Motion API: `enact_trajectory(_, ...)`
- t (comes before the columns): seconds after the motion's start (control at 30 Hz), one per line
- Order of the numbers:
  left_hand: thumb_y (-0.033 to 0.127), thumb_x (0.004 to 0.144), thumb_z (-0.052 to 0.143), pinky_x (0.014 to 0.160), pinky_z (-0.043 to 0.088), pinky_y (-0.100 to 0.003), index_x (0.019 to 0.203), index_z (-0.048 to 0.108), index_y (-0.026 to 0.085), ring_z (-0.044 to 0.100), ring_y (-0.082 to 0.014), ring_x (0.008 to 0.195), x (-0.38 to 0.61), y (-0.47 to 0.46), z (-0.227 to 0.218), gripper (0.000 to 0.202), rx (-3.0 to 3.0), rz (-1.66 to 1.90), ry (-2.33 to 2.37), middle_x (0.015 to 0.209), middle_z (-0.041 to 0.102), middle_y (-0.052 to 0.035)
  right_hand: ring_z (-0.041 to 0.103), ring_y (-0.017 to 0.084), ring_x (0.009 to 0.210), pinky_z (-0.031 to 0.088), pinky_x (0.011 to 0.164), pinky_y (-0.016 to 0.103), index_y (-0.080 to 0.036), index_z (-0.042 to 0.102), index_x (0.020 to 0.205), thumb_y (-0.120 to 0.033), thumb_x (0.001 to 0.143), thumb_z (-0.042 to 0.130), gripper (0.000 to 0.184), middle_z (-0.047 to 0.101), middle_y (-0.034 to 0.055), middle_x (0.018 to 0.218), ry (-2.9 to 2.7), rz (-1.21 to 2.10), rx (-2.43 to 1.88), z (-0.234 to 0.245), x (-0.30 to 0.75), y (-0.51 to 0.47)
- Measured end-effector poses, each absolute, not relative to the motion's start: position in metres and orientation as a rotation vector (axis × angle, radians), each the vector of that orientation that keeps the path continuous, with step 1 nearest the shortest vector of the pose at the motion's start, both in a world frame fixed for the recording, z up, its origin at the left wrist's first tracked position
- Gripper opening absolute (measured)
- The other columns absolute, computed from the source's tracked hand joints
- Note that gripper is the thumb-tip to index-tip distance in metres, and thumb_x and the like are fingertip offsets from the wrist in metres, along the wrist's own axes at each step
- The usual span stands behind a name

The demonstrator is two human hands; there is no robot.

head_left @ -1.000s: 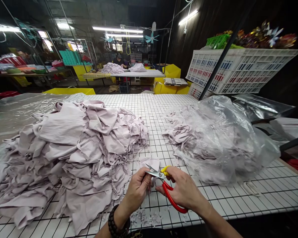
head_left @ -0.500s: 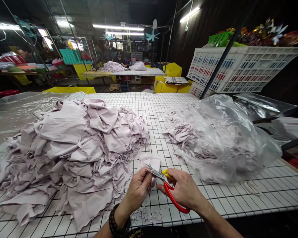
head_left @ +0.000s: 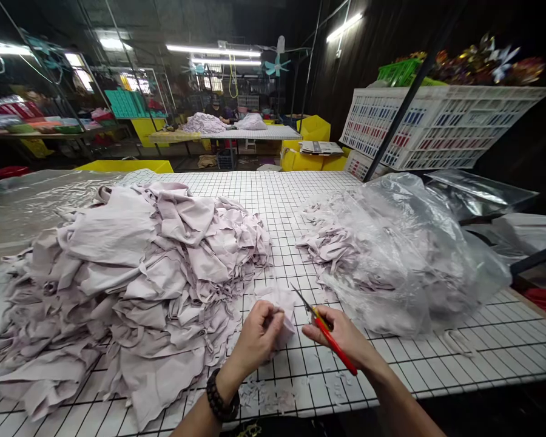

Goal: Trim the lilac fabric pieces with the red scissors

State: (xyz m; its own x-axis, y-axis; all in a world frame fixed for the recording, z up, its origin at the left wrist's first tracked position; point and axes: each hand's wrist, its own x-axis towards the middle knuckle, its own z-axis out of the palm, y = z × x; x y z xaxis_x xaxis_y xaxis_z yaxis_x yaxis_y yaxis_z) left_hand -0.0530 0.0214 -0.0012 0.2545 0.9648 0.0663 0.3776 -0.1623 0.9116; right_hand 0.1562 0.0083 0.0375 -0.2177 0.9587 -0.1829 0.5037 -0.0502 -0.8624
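Note:
Near the front of the table, my left hand (head_left: 260, 331) pinches a small piece of pale pinkish-grey fabric (head_left: 286, 309), which hangs behind and to the right of the fingers. My right hand (head_left: 339, 334) grips scissors (head_left: 331, 341) with red and yellow handles. Their blades point up and left, a short way right of the fabric and apart from it. Small fabric scraps (head_left: 268, 391) lie on the table below my hands. To the left rises a large heap of the same fabric (head_left: 131, 267).
A clear plastic bag (head_left: 418, 261) holding more fabric lies on the right of the grid-lined table (head_left: 295, 188). White crates (head_left: 418, 127) stand behind it beside a slanted dark pole. A person (head_left: 216, 108) sits at a far table with fabric piles.
The scissors have moved right, away from the fabric in my left hand, and have turned so their blades appear nearly edge-on. My left hand still pinches the fabric.

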Motion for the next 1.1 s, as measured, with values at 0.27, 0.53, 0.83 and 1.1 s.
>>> enact_trajectory(0.27, 0.022, 0.079, 0.053, 0.069, 0.047, -0.032, 0.094, 0.059, 0.017, 0.061, -0.0208, 0.078, -0.062, 0.067, -0.019, 0.016, 1.794, 0.499, 1.511, 0.092, 0.062, -0.0073, 0.042, 0.012, 0.053, 0.03, 0.049, 0.022, -0.021, 0.042, 0.061, -0.04, 0.073, 0.06, 0.029, 0.049, -0.0043, 0.058, -1.631, 1.043, -1.943, 0.0, 0.179, 0.009)
enact_trajectory(0.53, 0.041, 0.088, 0.048, 0.087, 0.044, -0.034, 0.114, 0.052, 0.007, 0.055, -0.0184, 0.096, -0.178, 0.18, 0.188, 0.043, 2.182, 1.259, 2.171, 0.109, 0.056, -0.0048, 0.059, 0.021, 0.081, 0.038, 0.067, 0.027, -0.018, 0.058, 0.09, -0.022, 0.077, 0.054, 0.014, 0.066, 0.0086, 0.089, -1.777, 0.316, -2.166, 0.013, 0.185, 0.077)
enact_trajectory(0.83, 0.034, 0.078, 0.064, 0.098, 0.032, -0.056, 0.115, 0.054, -0.003, 0.034, -0.0449, 0.124, -0.163, 0.203, 0.193, 0.054, 2.281, 0.715, 2.363, 0.141, 0.03, -0.0289, 0.06, 0.022, 0.083, 0.041, 0.077, 0.031, -0.013, 0.058, 0.095, -0.012, 0.079, 0.048, 0.019, 0.066, 0.01, 0.084, -1.674, 0.228, -1.987, 0.028, 0.216, 0.157)
enact_trajectory(1.1, 0.058, 0.08, 0.051, 0.068, 0.05, -0.03, 0.091, 0.061, 0.01, 0.063, -0.0195, 0.077, -0.025, 0.143, 0.026, 0.05, 1.462, 0.429, 1.028, 0.097, 0.063, -0.0124, 0.05, 0.012, 0.06, 0.037, 0.053, 0.019, -0.02, 0.052, 0.083, -0.02, 0.08, 0.049, 0.004, 0.055, -0.0032, 0.068, -1.71, 0.728, -1.566, 0.029, 0.189, 0.045)
